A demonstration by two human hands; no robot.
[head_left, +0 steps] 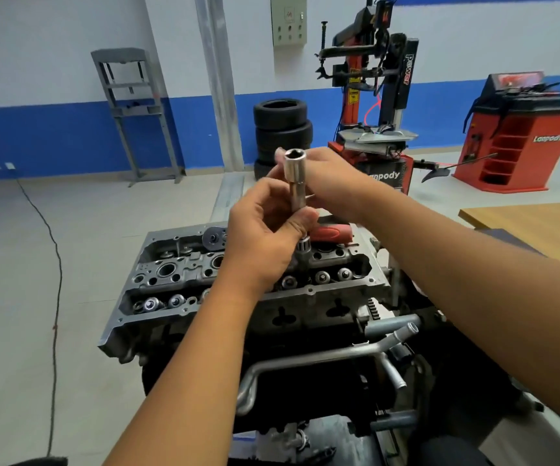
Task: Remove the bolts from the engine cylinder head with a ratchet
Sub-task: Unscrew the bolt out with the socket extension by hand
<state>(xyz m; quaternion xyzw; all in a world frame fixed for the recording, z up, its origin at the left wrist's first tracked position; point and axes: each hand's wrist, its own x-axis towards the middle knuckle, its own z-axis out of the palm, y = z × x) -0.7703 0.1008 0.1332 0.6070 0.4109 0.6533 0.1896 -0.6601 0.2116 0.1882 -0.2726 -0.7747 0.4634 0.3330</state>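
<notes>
Deep socket (pixel 295 178), chrome, long, hex mouth up: held upright above the engine cylinder head (pixel 245 280), pinched at its lower end by the left hand (pixel 265 230), fingers curled round it. Right hand (pixel 325 173): just behind the socket, fingers curled; what its grip closes on is hidden, cannot tell. Ratchet (pixel 330 234), red handle: lying across the far side of the cylinder head, its head end under the left hand. Cylinder head: grey, open-topped, valve springs in rows, on the engine block. Background: stacked tyres (pixel 282 129), red tyre changer (pixel 372 95), red wheel balancer (pixel 520 129), wooden counter (pixel 534 223) at right.
</notes>
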